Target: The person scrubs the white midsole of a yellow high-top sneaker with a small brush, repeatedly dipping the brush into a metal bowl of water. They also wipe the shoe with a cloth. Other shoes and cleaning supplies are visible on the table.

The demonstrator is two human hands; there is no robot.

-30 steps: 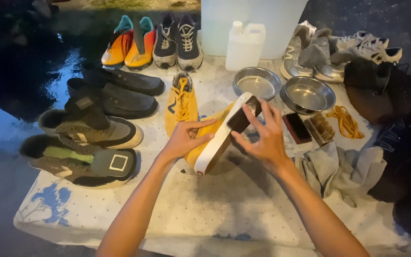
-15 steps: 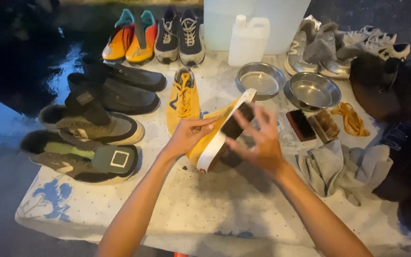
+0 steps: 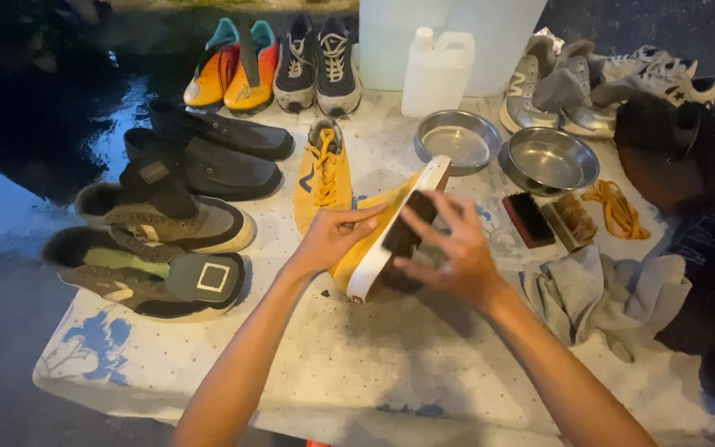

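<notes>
Hands meet over the middle of the bench (image 3: 208, 364), which is covered with a pale dotted cloth. Your left hand (image 3: 334, 238) has its grip clasped on the upper of a yellow shoe (image 3: 367, 248), holding it tilted on its side so the white sole edge faces you and the toe points toward the far bowls. Your right hand (image 3: 444, 248) has its grip clenched on a dark brush (image 3: 407, 230), pressed against the sole of that shoe.

Just left of the held shoe its yellow mate (image 3: 323, 175) lies flat with orange laces up. Further left sit two olive sneakers (image 3: 159, 248) and two dark slip-ons (image 3: 208, 153). Beyond your hands stand two steel bowls (image 3: 502, 153) and a white plastic jug (image 3: 436, 73). To your right lie two more brushes (image 3: 548, 219), loose orange laces (image 3: 618, 209) and a crumpled grey cloth (image 3: 606, 294).
</notes>
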